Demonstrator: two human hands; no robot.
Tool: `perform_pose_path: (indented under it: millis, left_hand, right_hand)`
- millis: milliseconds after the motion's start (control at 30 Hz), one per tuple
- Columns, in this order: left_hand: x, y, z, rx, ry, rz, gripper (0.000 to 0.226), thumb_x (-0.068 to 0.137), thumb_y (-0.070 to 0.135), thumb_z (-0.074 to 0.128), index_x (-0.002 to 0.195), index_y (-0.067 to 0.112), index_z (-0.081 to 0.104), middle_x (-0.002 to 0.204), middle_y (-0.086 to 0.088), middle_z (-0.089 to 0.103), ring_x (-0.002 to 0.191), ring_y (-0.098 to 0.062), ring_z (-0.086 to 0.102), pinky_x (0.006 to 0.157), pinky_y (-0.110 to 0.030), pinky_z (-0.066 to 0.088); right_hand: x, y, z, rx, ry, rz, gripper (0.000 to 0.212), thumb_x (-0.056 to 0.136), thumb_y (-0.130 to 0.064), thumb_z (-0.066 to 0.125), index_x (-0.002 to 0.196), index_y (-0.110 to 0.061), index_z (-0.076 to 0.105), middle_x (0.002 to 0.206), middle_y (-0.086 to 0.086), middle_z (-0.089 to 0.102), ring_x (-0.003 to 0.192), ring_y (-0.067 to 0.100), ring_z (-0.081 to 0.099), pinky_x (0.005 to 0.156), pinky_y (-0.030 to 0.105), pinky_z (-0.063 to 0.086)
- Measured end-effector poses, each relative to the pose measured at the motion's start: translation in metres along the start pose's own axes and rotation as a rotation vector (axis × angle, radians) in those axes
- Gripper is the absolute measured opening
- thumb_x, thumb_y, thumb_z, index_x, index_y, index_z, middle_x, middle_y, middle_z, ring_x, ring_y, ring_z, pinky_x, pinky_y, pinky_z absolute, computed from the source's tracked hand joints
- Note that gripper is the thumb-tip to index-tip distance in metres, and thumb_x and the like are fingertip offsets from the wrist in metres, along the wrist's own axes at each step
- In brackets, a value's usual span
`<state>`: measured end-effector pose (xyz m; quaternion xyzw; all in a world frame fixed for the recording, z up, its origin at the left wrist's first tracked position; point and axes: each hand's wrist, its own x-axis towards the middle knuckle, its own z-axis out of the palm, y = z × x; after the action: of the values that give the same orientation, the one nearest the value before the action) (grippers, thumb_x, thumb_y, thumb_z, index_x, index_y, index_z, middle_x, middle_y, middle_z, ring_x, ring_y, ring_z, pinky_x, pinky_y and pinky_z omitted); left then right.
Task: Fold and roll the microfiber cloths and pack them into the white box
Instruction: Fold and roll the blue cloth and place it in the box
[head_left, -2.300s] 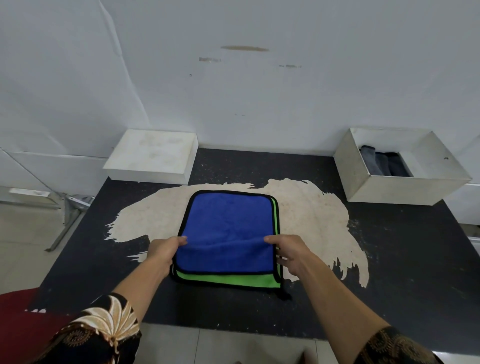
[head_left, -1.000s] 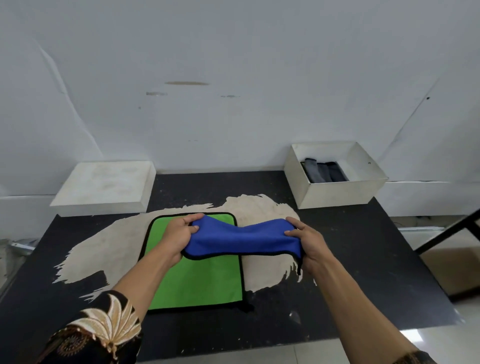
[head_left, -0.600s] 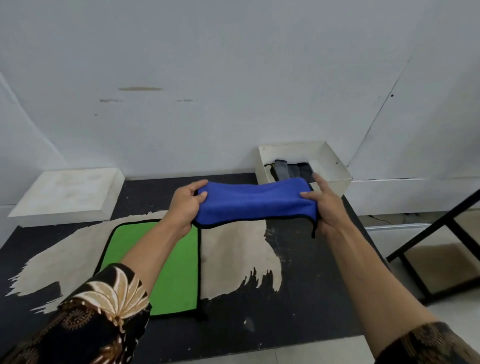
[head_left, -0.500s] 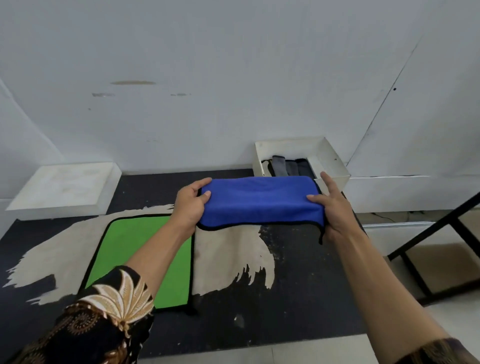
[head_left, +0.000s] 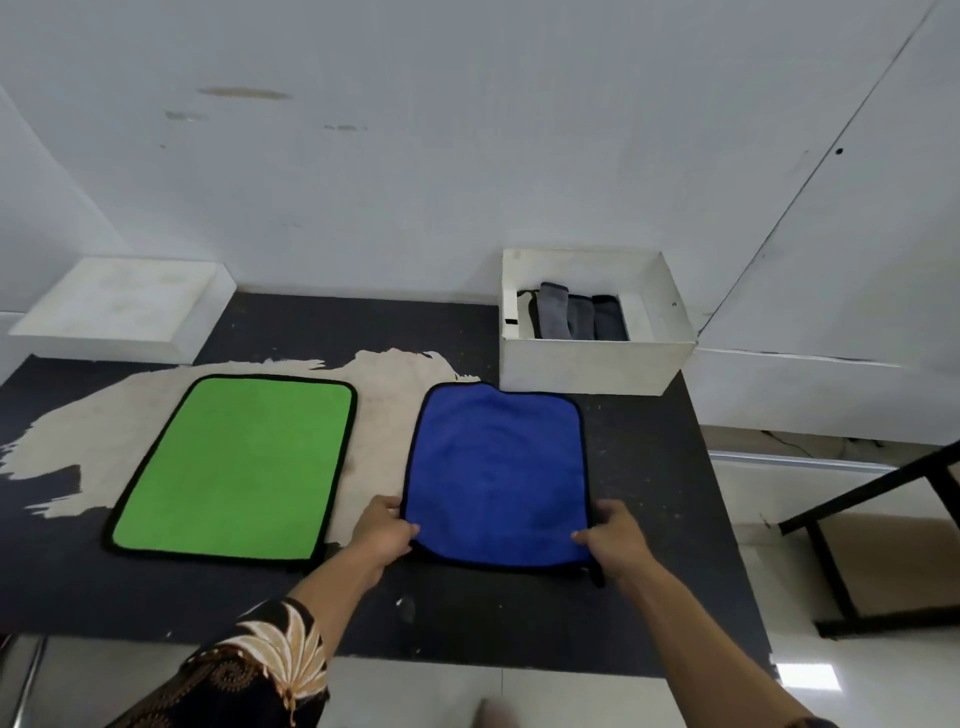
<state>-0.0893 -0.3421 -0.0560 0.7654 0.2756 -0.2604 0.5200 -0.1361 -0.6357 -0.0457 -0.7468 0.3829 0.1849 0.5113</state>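
Head view: blue cloth (head_left: 496, 473) now lies flat beside green cloth (head_left: 236, 462).

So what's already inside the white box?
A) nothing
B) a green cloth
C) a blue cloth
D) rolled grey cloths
D: rolled grey cloths stand side by side in the white box, while the green cloth and blue cloth lie flat on the table.

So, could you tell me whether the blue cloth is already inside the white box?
No, the blue cloth lies flat on the table before the white box.
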Motion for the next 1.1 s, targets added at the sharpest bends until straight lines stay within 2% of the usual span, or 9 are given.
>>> perform_pose_path:
  millis: [133,333,433,533,667,767,867,1000,1100]
  left_hand:
    - [-0.008,-0.001,-0.001,0.112,0.104,0.047,0.041,0.084,0.0,0.053,0.122,0.013,0.044,0.103,-0.012,0.062,0.089,-0.025,0.062,0.066,-0.031,0.048]
    - [-0.018,-0.015,-0.005,0.27,0.121,0.136,0.036,0.083,-0.005,0.043,0.106,0.017,0.059,0.096,-0.012,0.065,0.07,-0.022,0.059,0.056,-0.028,0.043]
    - [-0.017,-0.02,-0.009,0.287,0.083,0.165,0.04,0.082,-0.005,0.043,0.097,0.021,0.07,0.105,-0.007,0.067,0.08,-0.019,0.064,0.073,-0.035,0.057]
    - [-0.02,-0.02,-0.015,0.299,0.063,0.179,0.037,0.085,-0.002,0.048,0.101,0.021,0.071,0.112,-0.007,0.066,0.089,-0.021,0.065,0.084,-0.039,0.057]
    - [-0.024,-0.023,-0.022,0.413,0.064,0.229,0.037,0.086,0.0,0.056,0.118,0.014,0.067,0.125,-0.008,0.064,0.109,-0.022,0.061,0.09,-0.026,0.048]
    - [-0.024,-0.031,-0.028,0.52,0.056,0.263,0.04,0.083,0.001,0.064,0.122,0.01,0.066,0.126,-0.006,0.064,0.117,-0.02,0.059,0.093,-0.021,0.043]
    - [-0.026,-0.039,-0.034,0.619,0.047,0.306,0.041,0.079,0.01,0.075,0.12,0.013,0.067,0.125,-0.004,0.064,0.108,-0.019,0.063,0.095,-0.023,0.047]
    - [-0.038,-0.048,-0.035,0.913,0.144,0.582,0.053,0.078,0.031,0.079,0.127,0.021,0.06,0.127,0.002,0.047,0.108,-0.017,0.056,0.096,-0.032,0.05]
    - [-0.042,-0.054,-0.034,1.196,0.093,0.863,0.057,0.077,0.035,0.077,0.13,0.023,0.06,0.13,0.0,0.048,0.114,-0.02,0.052,0.097,-0.036,0.047]
  right_hand:
    - [-0.003,-0.001,-0.006,-0.136,0.009,-0.018,0.055,0.084,0.002,0.062,0.135,-0.013,0.046,0.114,0.006,0.057,0.08,0.014,0.057,0.052,0.025,0.044]
    - [-0.012,0.009,-0.007,-0.245,0.013,-0.046,0.041,0.086,-0.001,0.06,0.122,-0.017,0.05,0.108,0.004,0.057,0.079,0.013,0.057,0.052,0.025,0.044]
    - [-0.016,0.012,-0.005,-0.276,-0.001,-0.066,0.029,0.088,-0.004,0.064,0.113,-0.016,0.057,0.1,0.001,0.058,0.077,0.011,0.059,0.052,0.023,0.044]
    - [-0.017,0.012,-0.005,-0.278,-0.002,-0.094,0.017,0.089,-0.007,0.066,0.104,-0.015,0.065,0.094,0.0,0.061,0.075,0.012,0.062,0.057,0.025,0.051]
    - [-0.019,0.017,-0.002,-0.411,0.008,-0.137,0.013,0.088,-0.013,0.069,0.099,-0.019,0.066,0.099,0.0,0.065,0.085,0.015,0.064,0.079,0.033,0.057]
    - [-0.024,0.023,0.002,-0.543,0.046,-0.181,0.018,0.088,-0.017,0.07,0.105,-0.017,0.064,0.1,0.0,0.065,0.086,0.013,0.061,0.076,0.028,0.052]
    - [-0.036,0.025,0.007,-0.672,0.132,-0.25,0.026,0.088,-0.021,0.068,0.112,-0.015,0.059,0.11,0.005,0.062,0.09,0.016,0.059,0.076,0.028,0.052]
    - [-0.051,0.031,0.015,-0.844,0.294,-0.501,0.045,0.088,-0.04,0.065,0.127,-0.021,0.053,0.127,0.004,0.051,0.116,0.022,0.05,0.093,0.034,0.05]
    - [-0.06,0.037,0.023,-0.967,0.139,-0.676,0.047,0.088,-0.049,0.062,0.128,-0.028,0.051,0.129,-0.001,0.049,0.119,0.018,0.047,0.102,0.036,0.044]
